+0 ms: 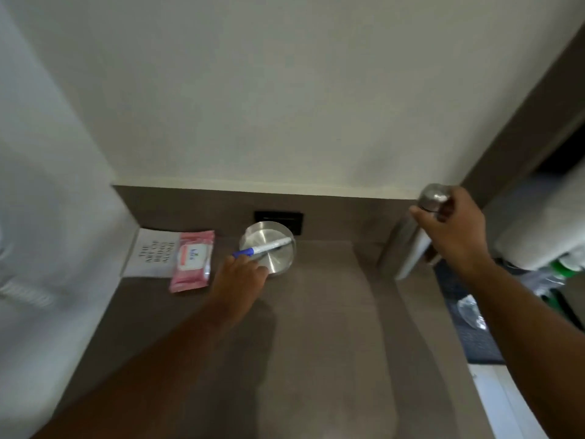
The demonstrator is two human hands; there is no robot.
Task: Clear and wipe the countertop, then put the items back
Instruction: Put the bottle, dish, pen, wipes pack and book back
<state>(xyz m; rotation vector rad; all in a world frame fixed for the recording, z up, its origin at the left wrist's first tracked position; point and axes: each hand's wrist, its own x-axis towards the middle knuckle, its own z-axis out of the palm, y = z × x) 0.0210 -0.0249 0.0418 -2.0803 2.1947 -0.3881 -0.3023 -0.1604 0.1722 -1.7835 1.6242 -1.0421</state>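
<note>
A grey-brown countertop (316, 312) runs back to a white wall. A round steel container (278, 248) stands near the back, and a white marker with a blue cap (262, 248) lies across its lid. My left hand (240, 277) rests at the container's near left side, fingers touching the marker's blue end and the lid rim. My right hand (449, 229) is closed around the top of a tall steel bottle (408, 229) at the counter's right rear corner. A pink wet-wipes pack (193, 261) lies on a white booklet (148, 255) at the back left.
A black wall socket (285, 217) sits behind the steel container. A white wall bounds the counter on the left. Off the right edge lie a dark mat (468, 327), crumpled clear plastic (471, 312), a white towel (538, 229) and a green-capped item (560, 267).
</note>
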